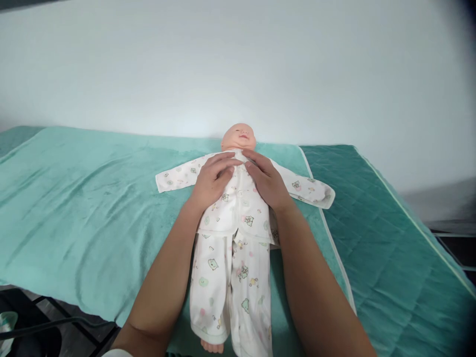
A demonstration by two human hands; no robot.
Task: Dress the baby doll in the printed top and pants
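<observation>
A baby doll [238, 137] lies on its back, dressed in a white long-sleeved top [234, 210] and matching trousers [211, 287] printed with small animals. Both its sleeves stretch out sideways, and one bare foot [212, 345] shows below a trouser leg. My left hand [215, 178] rests on the chest of the top, its fingers extended toward the front seam just under the neck. On the other side of the seam, my right hand [267, 178] lies on the chest with fingers stretched out. The cloth directly beneath my palms and fingertips is hidden.
A light green blanket [92, 208] lies under the doll, over a darker quilted cover [390, 238] at the right. Behind stands a plain white wall [238, 64]. A dark cable [55, 322] runs past the blanket's edge at the lower left.
</observation>
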